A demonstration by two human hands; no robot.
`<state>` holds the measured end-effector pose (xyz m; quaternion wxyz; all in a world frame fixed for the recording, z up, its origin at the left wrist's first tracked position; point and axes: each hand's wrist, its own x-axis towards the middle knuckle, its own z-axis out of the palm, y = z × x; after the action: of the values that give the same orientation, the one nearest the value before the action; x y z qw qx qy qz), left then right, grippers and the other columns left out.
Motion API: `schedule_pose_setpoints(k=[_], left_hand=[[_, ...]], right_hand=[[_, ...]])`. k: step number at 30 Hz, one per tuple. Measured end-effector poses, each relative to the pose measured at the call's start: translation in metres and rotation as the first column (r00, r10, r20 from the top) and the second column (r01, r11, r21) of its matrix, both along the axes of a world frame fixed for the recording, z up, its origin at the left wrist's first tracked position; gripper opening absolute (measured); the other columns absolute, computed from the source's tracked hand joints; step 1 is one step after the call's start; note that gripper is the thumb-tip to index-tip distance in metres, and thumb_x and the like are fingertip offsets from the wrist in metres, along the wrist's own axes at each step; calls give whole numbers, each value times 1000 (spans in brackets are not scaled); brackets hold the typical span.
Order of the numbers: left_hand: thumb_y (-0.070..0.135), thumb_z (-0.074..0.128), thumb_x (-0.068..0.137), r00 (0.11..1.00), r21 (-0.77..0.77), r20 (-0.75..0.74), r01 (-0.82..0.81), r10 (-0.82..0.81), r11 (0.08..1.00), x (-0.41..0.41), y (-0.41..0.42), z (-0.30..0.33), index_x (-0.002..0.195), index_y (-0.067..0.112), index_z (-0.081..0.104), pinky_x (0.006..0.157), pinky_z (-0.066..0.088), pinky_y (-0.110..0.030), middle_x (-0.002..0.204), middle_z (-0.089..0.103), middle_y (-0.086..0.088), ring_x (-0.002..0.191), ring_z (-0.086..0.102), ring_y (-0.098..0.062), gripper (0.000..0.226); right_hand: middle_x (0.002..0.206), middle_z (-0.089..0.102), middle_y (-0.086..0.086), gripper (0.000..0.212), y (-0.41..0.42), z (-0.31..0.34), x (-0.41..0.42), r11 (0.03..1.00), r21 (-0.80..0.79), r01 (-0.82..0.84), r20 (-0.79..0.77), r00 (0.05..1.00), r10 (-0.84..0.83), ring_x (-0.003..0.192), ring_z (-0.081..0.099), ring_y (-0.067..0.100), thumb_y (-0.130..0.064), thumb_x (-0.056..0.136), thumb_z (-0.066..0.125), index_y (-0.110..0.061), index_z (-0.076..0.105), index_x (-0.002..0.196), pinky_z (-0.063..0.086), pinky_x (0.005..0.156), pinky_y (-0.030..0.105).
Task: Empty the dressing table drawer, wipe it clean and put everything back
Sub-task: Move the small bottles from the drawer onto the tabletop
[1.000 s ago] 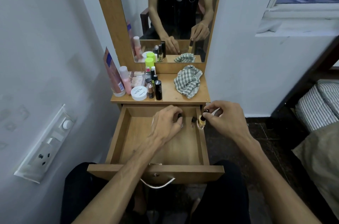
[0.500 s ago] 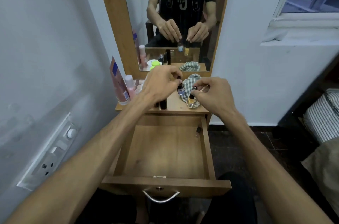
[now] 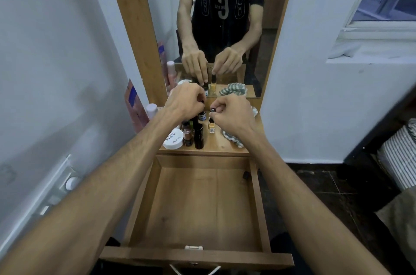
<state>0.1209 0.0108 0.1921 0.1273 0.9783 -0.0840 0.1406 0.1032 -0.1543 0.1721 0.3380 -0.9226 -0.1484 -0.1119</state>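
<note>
The wooden drawer (image 3: 144, 205) stands pulled out below the dressing table top (image 3: 216, 144); only a small dark item (image 3: 245, 175) lies in its far right corner. My left hand (image 3: 185, 100) pinches the cap of a small bottle with a blue label (image 3: 202, 115) over the table top. My right hand (image 3: 231, 112) pinches the black cap of a small yellow bottle (image 3: 211, 125) that stands on the top beside it. A checked cloth (image 3: 234, 138) lies on the table top, partly under my right hand.
Cosmetics crowd the top's left half: a white jar (image 3: 173, 139), a black tube (image 3: 199, 137), brown bottles (image 3: 187, 134), a pink tube (image 3: 135, 106) and a pink bottle (image 3: 152, 110). A mirror (image 3: 216, 27) stands behind. A wall socket (image 3: 56, 193) is left, bedding (image 3: 398, 157) right.
Both hands rose from the drawer's back corner carrying the two small bottles and moved forward to the table top, where they now sit beside the other cosmetics.
</note>
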Motion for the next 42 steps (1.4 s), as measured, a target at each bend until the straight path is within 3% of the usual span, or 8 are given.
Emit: schedule_pose_setpoints(k=[4,10,18,23,27,34,39,42], left_hand=[[18,70,83,1000,19,1,5,-5,1000,6,2,-2,95,23,79,69,38,-30,90,66,7,86,56,-13,16],[22,69,81,1000,69,-29,10,-8,998,7,1,-6,94,25,80,69,45,-33,86,58,11,91,64,-20,17],[22,68,79,999,80,-52,0,4,997,0,-1,-4,100,22,78,77,58,-42,97,72,3,93,66,-24,22],[17,70,80,995,66,97,24,-30,998,-6,0,-2,103,17,76,76,57,-41,100,71,1,97,65,-23,24],[13,66,80,968,29,242,58,-63,998,-19,-2,-2,100,14,77,73,58,-42,102,72,0,98,65,-20,23],[12,64,82,913,-127,395,161,-99,979,-64,-28,-8,87,14,74,65,49,-27,89,71,4,81,62,-12,12],[8,65,82,920,-284,383,201,-82,938,-106,-53,-34,83,13,73,64,37,-8,86,68,7,71,49,-1,10],[7,65,81,940,-320,333,185,-73,929,-129,-57,-55,82,13,71,64,36,-8,83,63,12,69,46,-2,9]], right_hand=[[72,71,-14,20,11,-7,7,1000,-26,10,2,1000,-10,78,70,10,-22,73,71,-29,81,88,62,77,37],[76,72,-12,24,17,-11,14,999,-36,-35,20,999,36,79,70,11,-23,75,73,-27,81,97,62,77,40],[77,70,-14,28,7,-13,12,998,-33,-50,-12,999,49,82,67,9,-26,79,80,-27,79,107,60,79,39],[81,73,-15,16,-19,-15,-3,1000,-3,-26,-10,1000,26,81,64,3,-24,83,75,-26,79,98,52,72,23],[76,73,-13,10,-43,-21,-29,1000,-14,-21,-13,1000,21,74,66,2,-23,84,74,-25,81,90,54,71,20],[74,68,-10,9,-80,-50,-76,958,-285,-31,-192,981,-26,76,66,14,-18,78,70,-22,78,80,51,66,28],[95,72,4,27,-84,-85,-88,830,-556,-48,-195,978,-74,94,68,30,-36,76,72,-21,70,99,57,76,37],[103,73,7,31,-86,-98,-90,799,-601,-28,-157,984,-84,97,69,31,-39,84,71,-18,70,108,56,79,38]])
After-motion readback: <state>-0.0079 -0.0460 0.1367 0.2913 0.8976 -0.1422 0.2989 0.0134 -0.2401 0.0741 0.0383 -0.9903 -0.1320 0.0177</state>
